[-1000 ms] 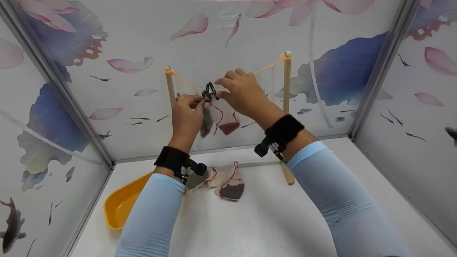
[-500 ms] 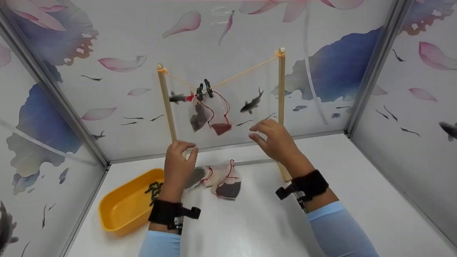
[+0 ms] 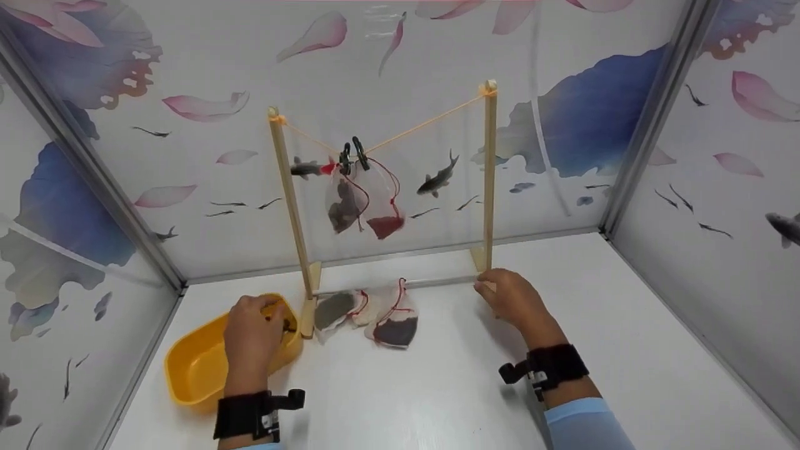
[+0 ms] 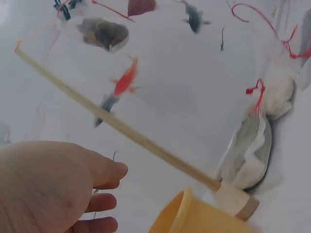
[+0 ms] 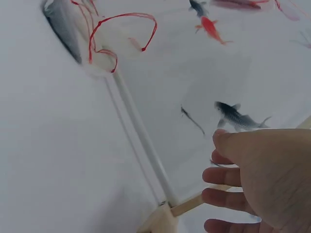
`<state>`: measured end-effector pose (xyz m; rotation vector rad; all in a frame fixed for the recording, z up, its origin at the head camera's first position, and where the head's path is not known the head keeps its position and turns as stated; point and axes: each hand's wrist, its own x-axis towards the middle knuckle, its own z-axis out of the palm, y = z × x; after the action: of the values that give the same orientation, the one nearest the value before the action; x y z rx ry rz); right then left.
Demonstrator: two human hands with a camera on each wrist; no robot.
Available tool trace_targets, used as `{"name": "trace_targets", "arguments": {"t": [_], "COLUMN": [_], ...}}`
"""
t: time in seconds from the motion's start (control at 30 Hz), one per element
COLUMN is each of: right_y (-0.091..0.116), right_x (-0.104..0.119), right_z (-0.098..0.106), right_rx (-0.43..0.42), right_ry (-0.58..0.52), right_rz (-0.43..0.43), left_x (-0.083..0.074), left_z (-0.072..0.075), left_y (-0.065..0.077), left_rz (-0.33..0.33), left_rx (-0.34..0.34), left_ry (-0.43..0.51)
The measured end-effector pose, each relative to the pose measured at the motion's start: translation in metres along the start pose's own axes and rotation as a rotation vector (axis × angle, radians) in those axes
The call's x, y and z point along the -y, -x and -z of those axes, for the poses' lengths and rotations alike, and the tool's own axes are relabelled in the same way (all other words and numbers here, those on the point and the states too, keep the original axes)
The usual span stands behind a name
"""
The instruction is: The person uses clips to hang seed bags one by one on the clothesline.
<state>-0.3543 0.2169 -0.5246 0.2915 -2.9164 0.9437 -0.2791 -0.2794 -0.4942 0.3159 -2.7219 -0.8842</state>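
Note:
My left hand (image 3: 253,331) is over the yellow basin (image 3: 187,375), its fingers loosely bent near dark clips (image 3: 289,325) inside. In the left wrist view nothing shows between the fingers (image 4: 104,177). My right hand (image 3: 515,303) is beside the foot of the right wooden post (image 3: 490,181), holding nothing. Two mesh drawstring bags, one with dark contents (image 3: 344,212) and one with red contents (image 3: 384,226), hang from an orange cord (image 3: 431,124) by dark clips (image 3: 359,153).
Several filled drawstring bags lie on the white table, among them a greenish one (image 3: 334,310) and a dark one (image 3: 396,331). The left wooden post (image 3: 290,200) stands behind the basin. A pale rod (image 3: 444,282) joins the posts low down. Patterned panels surround the table.
Both hands have left the clips on the cord and come down, the left to the basin, the right to the post's foot. Both clipped bags hang freely.

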Motion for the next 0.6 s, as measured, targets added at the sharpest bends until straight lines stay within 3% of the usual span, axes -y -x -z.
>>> {"name": "trace_targets", "arguments": {"t": [0.07,0.3,0.43,0.6], "right_y": [0.002,0.008,0.015,0.016], "right_x": [-0.009,-0.029,-0.034,-0.034], "right_z": [-0.003,-0.012,-0.012,-0.014], "right_rx": [0.033,0.062,0.068,0.057], "right_ry": [0.004,0.072,0.074,0.04], "right_rz": [-0.016,0.026,0.001,-0.021], "left_x": [0.014,0.054,0.065,0.069], "left_z": [0.005,0.019,0.024,0.025], "left_y": [0.001,-0.001,-0.002,0.001], "left_rz": [0.038,0.264,0.365,0.398], "left_rx": [0.028,0.163,0.273,0.374], "left_ry": [-0.051,-0.228,-0.277,-0.257]}}
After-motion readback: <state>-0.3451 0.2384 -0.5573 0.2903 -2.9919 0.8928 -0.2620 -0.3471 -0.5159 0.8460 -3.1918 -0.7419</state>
